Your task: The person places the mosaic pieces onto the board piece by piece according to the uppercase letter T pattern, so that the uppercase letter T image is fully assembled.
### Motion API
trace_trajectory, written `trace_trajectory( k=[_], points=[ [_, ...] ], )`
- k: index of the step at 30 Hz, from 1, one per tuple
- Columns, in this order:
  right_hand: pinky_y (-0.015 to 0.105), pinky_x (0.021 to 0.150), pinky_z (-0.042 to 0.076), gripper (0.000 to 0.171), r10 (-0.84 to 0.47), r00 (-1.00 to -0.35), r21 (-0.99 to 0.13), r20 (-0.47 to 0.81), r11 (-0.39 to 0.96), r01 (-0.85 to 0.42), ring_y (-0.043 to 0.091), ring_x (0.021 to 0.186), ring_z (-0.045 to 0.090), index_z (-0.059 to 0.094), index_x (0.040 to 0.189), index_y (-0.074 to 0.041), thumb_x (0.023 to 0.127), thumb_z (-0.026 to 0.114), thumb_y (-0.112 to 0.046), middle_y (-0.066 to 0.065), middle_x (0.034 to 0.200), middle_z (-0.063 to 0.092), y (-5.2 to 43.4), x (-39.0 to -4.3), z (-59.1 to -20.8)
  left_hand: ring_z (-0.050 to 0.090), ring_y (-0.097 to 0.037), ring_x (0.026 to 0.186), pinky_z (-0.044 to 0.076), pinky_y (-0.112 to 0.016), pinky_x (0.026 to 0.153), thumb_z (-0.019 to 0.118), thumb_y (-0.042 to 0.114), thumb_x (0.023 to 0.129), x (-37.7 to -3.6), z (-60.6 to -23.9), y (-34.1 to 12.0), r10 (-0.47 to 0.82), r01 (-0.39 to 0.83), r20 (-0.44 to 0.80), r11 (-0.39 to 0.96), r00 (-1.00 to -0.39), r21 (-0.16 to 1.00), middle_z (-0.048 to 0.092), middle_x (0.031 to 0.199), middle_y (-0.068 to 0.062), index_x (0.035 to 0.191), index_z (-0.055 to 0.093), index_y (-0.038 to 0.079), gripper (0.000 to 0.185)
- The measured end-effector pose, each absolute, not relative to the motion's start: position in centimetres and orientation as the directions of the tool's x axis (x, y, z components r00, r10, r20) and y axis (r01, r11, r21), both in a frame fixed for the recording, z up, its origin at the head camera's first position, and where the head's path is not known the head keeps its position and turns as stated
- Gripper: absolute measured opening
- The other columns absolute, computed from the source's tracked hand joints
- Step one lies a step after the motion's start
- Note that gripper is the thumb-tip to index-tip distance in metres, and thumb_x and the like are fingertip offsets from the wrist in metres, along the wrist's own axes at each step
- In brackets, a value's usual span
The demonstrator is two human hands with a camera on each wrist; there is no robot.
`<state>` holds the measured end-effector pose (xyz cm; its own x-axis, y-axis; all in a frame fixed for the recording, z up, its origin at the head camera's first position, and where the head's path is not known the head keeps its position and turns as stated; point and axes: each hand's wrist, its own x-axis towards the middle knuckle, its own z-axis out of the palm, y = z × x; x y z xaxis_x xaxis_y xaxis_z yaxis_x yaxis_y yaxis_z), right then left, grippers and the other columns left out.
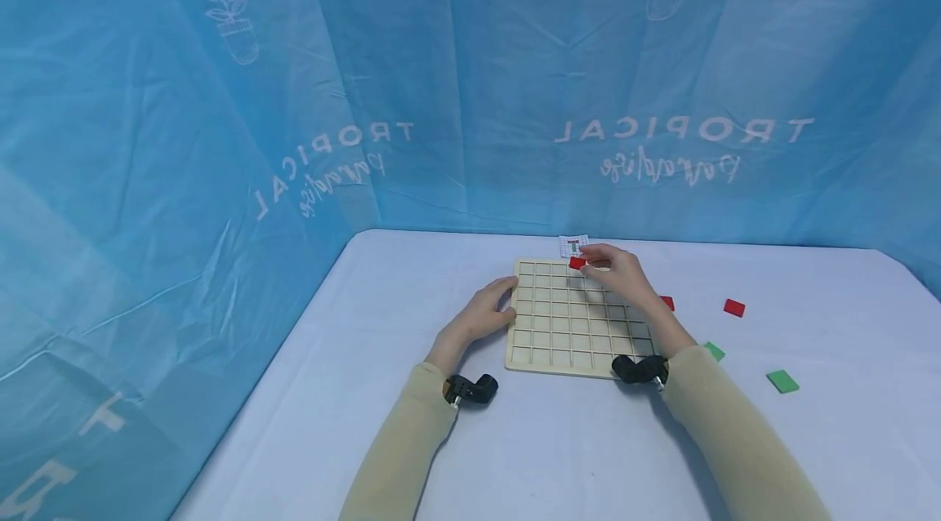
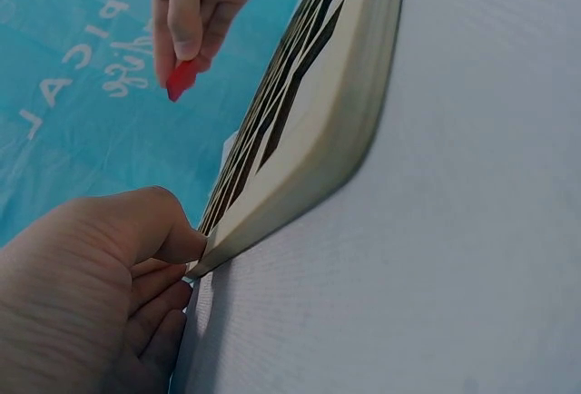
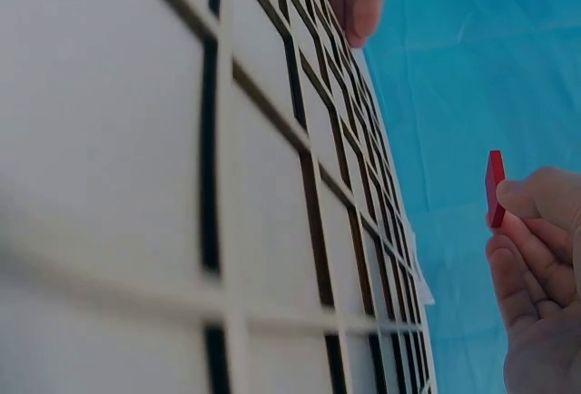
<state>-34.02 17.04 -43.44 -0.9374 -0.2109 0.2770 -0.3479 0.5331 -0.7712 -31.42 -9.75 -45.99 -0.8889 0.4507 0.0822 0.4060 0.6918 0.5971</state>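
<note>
Red tile (image 1: 577, 263) sits pinched between my right hand's (image 1: 616, 269) thumb and fingertips, above the far row of the grid board (image 1: 573, 317), near the small pattern card (image 1: 573, 245). My left hand (image 1: 485, 315) rests at the board's left edge, fingers loosely bent against it, gripping nothing. I'd judge it best to level the tile, centre it over one cell, and keep the board steady on the surface (image 1: 515, 439).

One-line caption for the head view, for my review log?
Right hand pinches a red tile over the wooden grid board; left hand steadies its edge.
</note>
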Motion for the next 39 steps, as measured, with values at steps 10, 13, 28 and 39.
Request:
trace_trajectory(
  k=[10,13,28,39],
  points=[
    [0.046,0.093,0.048,0.039,-0.243,-0.937,-0.784,0.251,0.516,-0.344,0.031,0.106,0.059,0.056,0.127,0.001,0.09,0.063,-0.009,0.017,0.119,0.061,15.4,-34.5,-43.7,0.028,-0.022,0.138,0.023,-0.031,0.113,0.053,0.014,0.087,-31.5,-46.0,-9.9,0.459,0.414,0.086,0.688,-0.885,0.596,0.035,0.148,-0.01,0.145,0.033,0.002,0.063],
    [0.046,0.093,0.049,0.038,-0.262,-0.926,-0.787,0.272,0.493,-0.371,0.031,0.105,0.06,0.058,0.126,0.002,0.09,0.063,-0.008,0.018,0.119,0.061,15.1,-34.6,-43.9,0.028,-0.022,0.138,0.023,-0.031,0.113,0.053,0.014,0.087,-31.5,-45.9,-9.9,0.459,0.418,0.089,0.689,-0.884,0.593,0.035,0.148,-0.011,0.145,0.033,0.002,0.063],
    [0.042,0.088,0.05,0.037,-0.263,-0.945,-0.811,0.193,0.5,-0.304,0.028,0.102,0.059,0.059,0.125,0.0,0.09,0.064,-0.011,0.015,0.116,0.063,14.9,-34.9,-45.7,0.028,-0.023,0.137,0.023,-0.031,0.113,0.052,0.015,0.087,-31.6,-46.2,-10.0,0.478,0.447,0.116,0.67,-0.871,0.593,0.035,0.148,-0.012,0.145,0.033,0.0,0.063],
    [0.042,0.084,0.052,0.036,-0.285,-0.932,-0.778,0.223,0.524,-0.346,0.027,0.097,0.062,0.061,0.123,0.0,0.088,0.066,-0.009,0.014,0.108,0.066,14.9,-35.1,-46.7,0.027,-0.022,0.138,0.022,-0.03,0.113,0.051,0.015,0.087,-31.5,-46.1,-10.0,0.468,0.433,0.105,0.679,-0.877,0.592,0.035,0.148,-0.012,0.146,0.032,0.002,0.063]
  ],
)
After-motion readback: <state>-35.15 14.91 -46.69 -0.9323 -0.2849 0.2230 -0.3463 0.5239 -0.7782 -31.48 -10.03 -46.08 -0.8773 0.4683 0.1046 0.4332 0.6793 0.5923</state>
